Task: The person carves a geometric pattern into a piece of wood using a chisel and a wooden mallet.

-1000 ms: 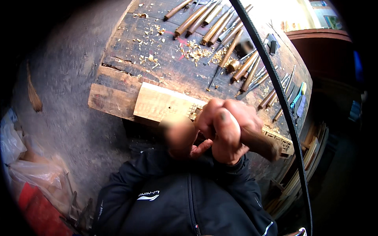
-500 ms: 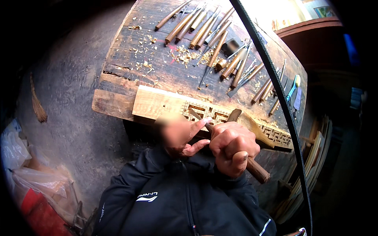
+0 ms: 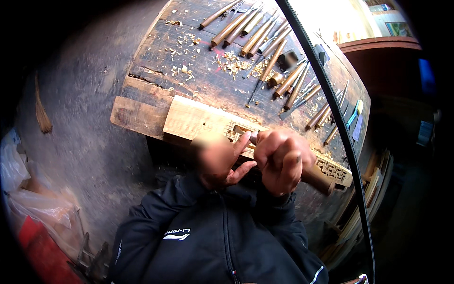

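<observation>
My right hand (image 3: 283, 161) is wrapped round a chisel; its wooden handle (image 3: 319, 182) sticks out at the lower right of the fist. The chisel's blade (image 3: 242, 129) points left into the cut pattern of a pale wooden board (image 3: 187, 118). Partly blurred, my left hand (image 3: 217, 158) lies at the board's near edge. One of its fingers reaches to the blade near my right fist, while another stretches out below, apart from it. Carved fretwork (image 3: 333, 168) shows at the board's right end; my hands cover the middle.
The board lies along the near edge of a worn workbench (image 3: 156, 52). Several wooden-handled carving tools (image 3: 257, 35) and wood shavings (image 3: 231, 64) are spread beyond it. A black strap (image 3: 326, 85) crosses the view. Plastic bags (image 3: 42, 208) and a small broom (image 3: 41, 111) lie at left.
My right fist has shifted slightly, and the chisel handle has swung upward to the right. A dark curved piece beside the fist is now out of sight. The view has tilted slightly.
</observation>
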The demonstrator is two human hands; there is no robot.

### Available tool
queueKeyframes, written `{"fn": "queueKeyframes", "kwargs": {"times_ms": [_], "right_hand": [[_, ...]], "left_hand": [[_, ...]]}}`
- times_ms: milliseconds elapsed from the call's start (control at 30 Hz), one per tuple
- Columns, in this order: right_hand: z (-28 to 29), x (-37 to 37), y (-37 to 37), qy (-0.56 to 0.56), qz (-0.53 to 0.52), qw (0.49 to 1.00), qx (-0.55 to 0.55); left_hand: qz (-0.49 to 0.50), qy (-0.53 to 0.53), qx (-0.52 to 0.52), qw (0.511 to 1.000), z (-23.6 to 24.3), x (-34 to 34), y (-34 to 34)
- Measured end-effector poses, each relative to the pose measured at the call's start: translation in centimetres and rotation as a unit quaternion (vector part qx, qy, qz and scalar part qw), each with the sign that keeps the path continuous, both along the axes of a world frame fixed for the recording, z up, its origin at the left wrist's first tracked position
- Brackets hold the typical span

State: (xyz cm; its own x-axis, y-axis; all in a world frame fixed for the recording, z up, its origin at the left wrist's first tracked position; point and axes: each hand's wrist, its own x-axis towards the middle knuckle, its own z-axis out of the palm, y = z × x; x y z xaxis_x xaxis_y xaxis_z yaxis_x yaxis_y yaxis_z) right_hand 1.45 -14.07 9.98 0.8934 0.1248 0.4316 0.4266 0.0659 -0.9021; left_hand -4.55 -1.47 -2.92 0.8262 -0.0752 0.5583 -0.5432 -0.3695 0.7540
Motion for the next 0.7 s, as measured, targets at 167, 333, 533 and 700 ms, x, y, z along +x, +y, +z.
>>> {"fn": "queueKeyframes", "kwargs": {"times_ms": [167, 333, 533, 700], "right_hand": [[-0.1, -3.5, -0.3, -0.015, -0.114, 0.991, -0.069], [-0.1, -5.2, 0.4, -0.048, -0.061, 0.997, 0.007], [-1.0, -3.9, 0.7, -0.145, 0.028, 0.987, 0.060], [-0.4, -5.2, 0.9, -0.077, -0.117, 0.988, 0.066]], "left_hand": [[-0.030, -0.014, -0.048, 0.998, 0.9, 0.3, 0.0], [-0.054, -0.002, -0.050, 0.997, 1.7, 0.8, 0.7], [-0.070, 0.006, -0.052, 0.996, 2.1, 1.1, 1.0], [-0.065, 0.005, -0.063, 0.996, 1.4, 0.8, 0.2]]}}
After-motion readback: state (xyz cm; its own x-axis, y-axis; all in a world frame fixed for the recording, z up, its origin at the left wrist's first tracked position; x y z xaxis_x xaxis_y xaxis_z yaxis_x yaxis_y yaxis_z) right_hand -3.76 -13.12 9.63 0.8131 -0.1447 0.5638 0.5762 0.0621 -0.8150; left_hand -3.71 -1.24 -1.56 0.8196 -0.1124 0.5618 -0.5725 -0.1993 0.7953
